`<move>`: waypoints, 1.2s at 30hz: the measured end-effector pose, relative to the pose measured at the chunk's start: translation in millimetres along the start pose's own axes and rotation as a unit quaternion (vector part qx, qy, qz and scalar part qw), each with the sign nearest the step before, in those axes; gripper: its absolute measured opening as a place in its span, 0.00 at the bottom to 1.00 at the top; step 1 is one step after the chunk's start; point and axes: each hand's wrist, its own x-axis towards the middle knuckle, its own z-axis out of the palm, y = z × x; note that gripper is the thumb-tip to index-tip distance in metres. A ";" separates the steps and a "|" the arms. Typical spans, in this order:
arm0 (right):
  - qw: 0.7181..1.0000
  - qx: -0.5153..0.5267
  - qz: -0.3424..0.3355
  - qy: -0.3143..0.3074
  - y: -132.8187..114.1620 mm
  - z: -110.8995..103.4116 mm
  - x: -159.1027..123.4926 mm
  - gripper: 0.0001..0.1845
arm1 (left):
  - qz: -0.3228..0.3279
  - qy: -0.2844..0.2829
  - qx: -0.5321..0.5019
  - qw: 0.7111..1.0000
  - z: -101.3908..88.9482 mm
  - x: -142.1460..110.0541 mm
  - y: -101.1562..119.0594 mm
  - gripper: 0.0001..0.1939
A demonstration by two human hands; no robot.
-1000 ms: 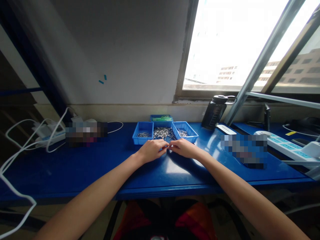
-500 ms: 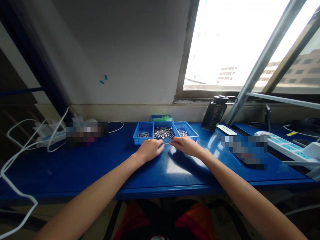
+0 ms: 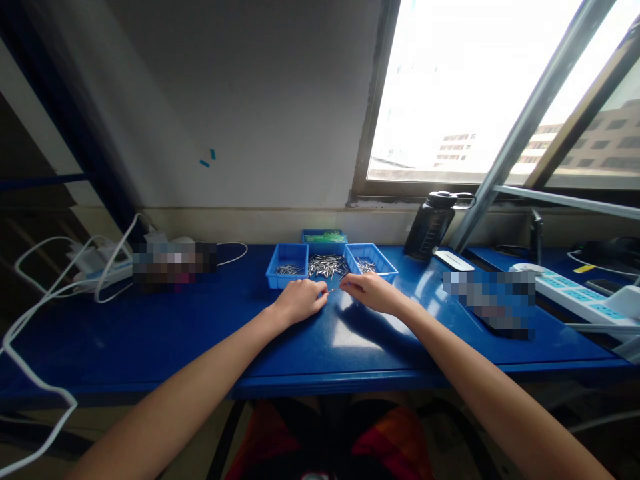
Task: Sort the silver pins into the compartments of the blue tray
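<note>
Head cam, only view: my L hand [image 3: 299,301] rests on the blue bench [image 3: 200,333], fingers curled in, thumb & forefinger pinched on one end of a thin metal pin [image 3: 333,289]. My R hand [image 3: 371,292] sits just beside it, fingers bent, tips closed near the pin's other end; can't tell for sure if it grips or only touches, pin is too small. Pin lies approx. level betw. both hands, just above the bench, right in front of the loose pile of pins [image 3: 326,266].

That pile sits betw. two blue trays: L tray [image 3: 287,257] w/ a few pins inside, R tray [image 3: 371,260] w/ a few more. Third tray w/ green stuff [image 3: 323,236] behind, by the wall.

Dark bottle [image 3: 429,225] stands further R, near the window sill. White power strip [image 3: 575,291] far R; white cables [image 3: 55,280] far L, well apart from my hands.
</note>
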 end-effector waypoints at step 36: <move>0.911 -0.237 0.308 0.138 18.0 -19.5 -3.3 0.18 | -0.107 -0.070 0.060 0.990 -0.6 1.3 -2.2 0.19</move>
